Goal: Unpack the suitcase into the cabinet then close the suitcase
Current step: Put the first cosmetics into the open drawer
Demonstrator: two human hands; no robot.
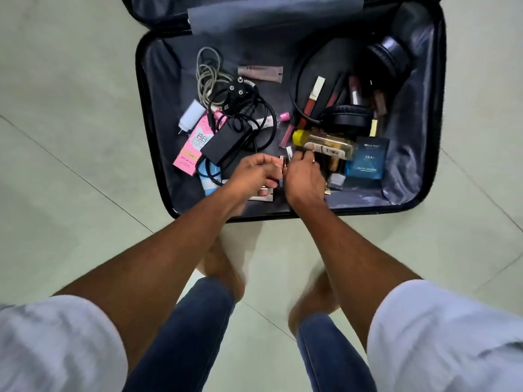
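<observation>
The black suitcase lies open flat on the floor in front of me. Both hands reach into its near half. My left hand pinches a small rose-gold tube between its fingers. My right hand touches it from the other side, fingers curled over small items below; whether it grips one I cannot tell. Inside lie a pink BB cream box, a black power adapter with cables, a white charger, a yellow-capped bottle, a blue perfume box, black headphones and several lip glosses.
Pale tiled floor surrounds the suitcase. The suitcase lid lies open at the far side, with a grey divider flap. My bare feet and knees are just short of the near edge. No cabinet is in view.
</observation>
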